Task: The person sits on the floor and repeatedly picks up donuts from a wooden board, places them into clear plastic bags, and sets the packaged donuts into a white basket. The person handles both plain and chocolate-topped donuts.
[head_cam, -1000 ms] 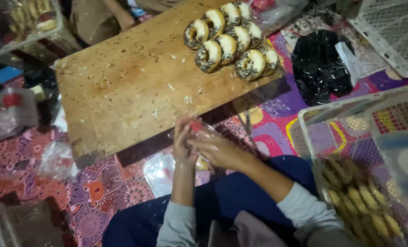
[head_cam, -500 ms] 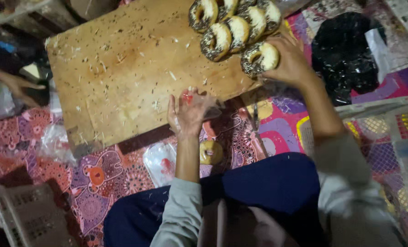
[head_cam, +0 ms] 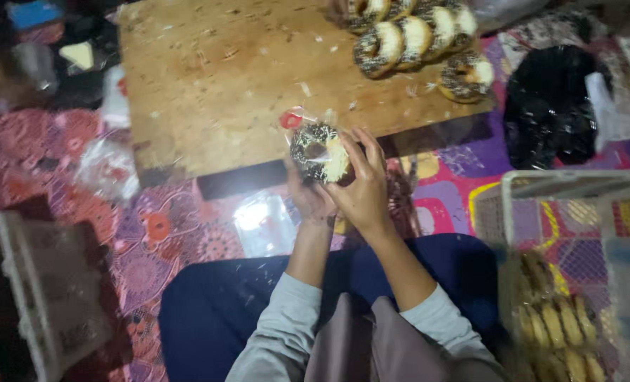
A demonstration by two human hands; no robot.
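Note:
A sprinkle-topped doughnut [head_cam: 320, 151] sits in a clear plastic bag [head_cam: 295, 122] with a red mark, held over the near edge of a low wooden board [head_cam: 223, 78]. My right hand [head_cam: 363, 185] wraps the doughnut from the right. My left hand [head_cam: 306, 194] is under and behind the bag, mostly hidden, gripping it. Several more sprinkled doughnuts [head_cam: 414, 39] lie in a cluster at the board's far right corner.
A white plastic crate [head_cam: 576, 276] at right holds several bagged doughnuts. A black plastic bag [head_cam: 548, 113] lies beyond it. Loose clear bags [head_cam: 262, 223] lie on the patterned mat [head_cam: 145, 233]. A grey crate [head_cam: 39, 297] stands at left.
My right hand came back from the doughnut cluster with one doughnut. Both hands now hold it together in the clear bag at the board's near edge.

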